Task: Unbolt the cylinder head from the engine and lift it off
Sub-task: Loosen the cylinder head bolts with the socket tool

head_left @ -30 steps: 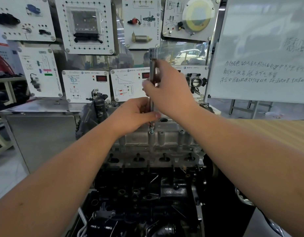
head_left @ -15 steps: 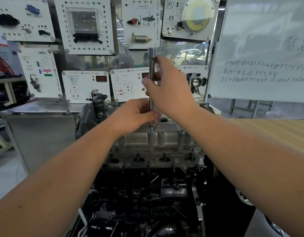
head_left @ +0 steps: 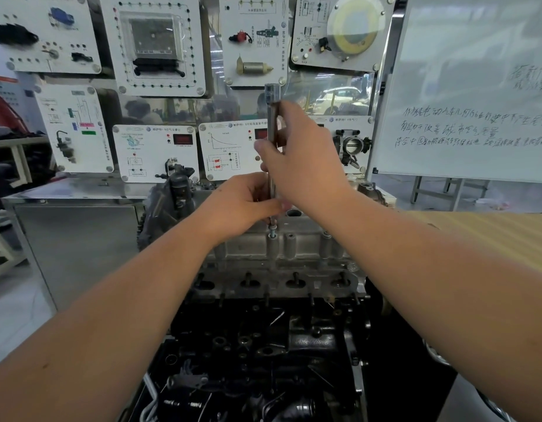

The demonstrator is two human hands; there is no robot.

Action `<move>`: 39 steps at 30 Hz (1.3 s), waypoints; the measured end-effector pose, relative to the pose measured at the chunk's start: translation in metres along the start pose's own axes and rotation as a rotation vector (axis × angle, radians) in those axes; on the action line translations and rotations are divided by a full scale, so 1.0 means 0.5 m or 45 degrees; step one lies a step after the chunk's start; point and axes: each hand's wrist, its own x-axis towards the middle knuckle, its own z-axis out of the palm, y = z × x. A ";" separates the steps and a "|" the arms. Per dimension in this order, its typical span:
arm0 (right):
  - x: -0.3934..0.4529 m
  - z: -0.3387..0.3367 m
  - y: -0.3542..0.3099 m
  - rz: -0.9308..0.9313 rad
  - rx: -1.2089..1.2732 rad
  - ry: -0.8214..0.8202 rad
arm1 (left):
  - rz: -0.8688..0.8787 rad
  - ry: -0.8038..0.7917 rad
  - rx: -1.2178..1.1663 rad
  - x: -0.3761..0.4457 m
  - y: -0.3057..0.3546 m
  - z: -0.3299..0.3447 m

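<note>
Tool: long socket extension [head_left: 273, 138] stood upright, long axis vertical, lower end over a bolt [head_left: 273, 232] in the cylinder head [head_left: 282, 251].
Right hand [head_left: 303, 159]: fingers curled round the upper shaft.
Left hand [head_left: 242, 205]: pinched the shaft low down, nearer the bolt.
Head position: directly below both hands, on top of the engine [head_left: 263, 345], still seated.
Judgement: 1 bolt being spun out; lift-off not yet possible.

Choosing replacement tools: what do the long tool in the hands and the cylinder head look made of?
Long tool: probably steel, with a smooth grey sheen. Cylinder head: likely cast aluminium, matt pale grey and rough-textured.
</note>
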 end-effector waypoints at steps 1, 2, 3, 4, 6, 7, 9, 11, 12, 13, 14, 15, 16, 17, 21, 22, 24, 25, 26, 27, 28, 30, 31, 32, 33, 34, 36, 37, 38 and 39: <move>0.000 0.001 0.000 -0.002 -0.002 -0.002 | -0.006 0.007 0.010 0.000 0.002 0.001; 0.002 0.001 0.000 -0.003 -0.017 -0.013 | -0.005 0.000 0.009 0.001 0.000 0.001; 0.003 0.000 -0.001 -0.001 -0.035 -0.028 | -0.001 -0.010 -0.027 0.005 -0.006 0.001; 0.005 -0.001 -0.002 0.006 -0.042 -0.044 | -0.006 -0.023 -0.071 0.008 -0.014 0.001; 0.005 -0.003 -0.003 0.024 -0.025 -0.077 | -0.027 -0.052 -0.124 0.010 -0.021 0.000; 0.004 -0.004 -0.002 0.033 -0.014 -0.089 | -0.041 -0.067 -0.120 0.009 -0.021 -0.001; 0.004 -0.005 0.001 0.053 0.015 -0.089 | -0.041 -0.083 -0.106 0.009 -0.020 -0.002; 0.004 -0.005 0.003 0.050 0.033 -0.048 | -0.022 -0.051 -0.098 0.008 -0.014 -0.004; 0.003 -0.004 0.004 0.039 0.027 -0.018 | -0.015 -0.022 -0.090 0.007 -0.009 -0.003; 0.003 -0.004 0.005 0.033 0.016 0.007 | -0.013 0.002 -0.070 0.003 -0.002 -0.001; 0.001 -0.004 0.007 0.031 0.009 0.026 | -0.013 0.017 -0.055 0.001 0.004 0.002; -0.001 -0.004 0.009 0.032 0.006 0.035 | -0.015 0.026 -0.050 0.000 0.007 0.003; -0.001 -0.004 0.010 0.034 0.007 0.032 | -0.017 0.025 -0.043 0.000 0.006 0.005; 0.000 -0.004 0.011 0.037 0.010 0.022 | -0.015 0.016 -0.059 0.004 -0.001 0.005; 0.004 -0.008 0.007 0.035 0.037 -0.072 | -0.052 -0.029 -0.139 0.013 -0.022 0.000; 0.004 -0.008 0.006 0.036 0.039 -0.090 | -0.058 -0.044 -0.143 0.014 -0.024 0.000; 0.003 -0.006 0.007 0.040 0.059 -0.095 | -0.046 -0.051 -0.146 0.012 -0.023 -0.001; 0.002 -0.005 0.008 0.034 0.067 -0.080 | -0.035 -0.042 -0.144 0.010 -0.021 -0.001; 0.002 -0.004 0.010 0.020 0.061 -0.055 | -0.026 -0.020 -0.144 0.009 -0.018 -0.001; 0.001 -0.004 0.011 0.005 0.046 -0.024 | -0.018 0.007 -0.141 0.009 -0.015 0.000; -0.001 -0.003 0.011 -0.005 0.035 0.007 | -0.001 0.027 -0.131 0.009 -0.014 0.000; -0.002 -0.003 0.012 -0.009 0.029 0.052 | 0.008 0.046 -0.108 0.006 -0.005 0.002; -0.001 -0.002 0.011 -0.005 0.036 0.052 | 0.000 0.041 -0.085 0.003 0.000 0.002; 0.000 -0.001 0.010 -0.001 0.039 0.042 | -0.007 0.031 -0.066 0.003 0.001 0.002; 0.002 0.000 0.009 -0.003 0.027 0.027 | -0.005 0.022 -0.076 0.006 -0.004 0.001; 0.004 0.001 0.008 -0.006 0.007 0.006 | -0.008 0.014 -0.098 0.010 -0.013 -0.001; 0.006 0.000 0.007 0.010 -0.003 -0.035 | -0.031 -0.035 -0.137 0.011 -0.019 -0.001; 0.007 -0.001 0.009 0.025 0.008 -0.048 | -0.041 -0.058 -0.136 0.011 -0.020 -0.002; 0.007 -0.001 0.011 0.040 0.025 -0.053 | -0.043 -0.066 -0.131 0.012 -0.021 -0.002; 0.007 -0.003 0.013 0.048 0.044 -0.050 | -0.034 -0.055 -0.124 0.011 -0.021 -0.002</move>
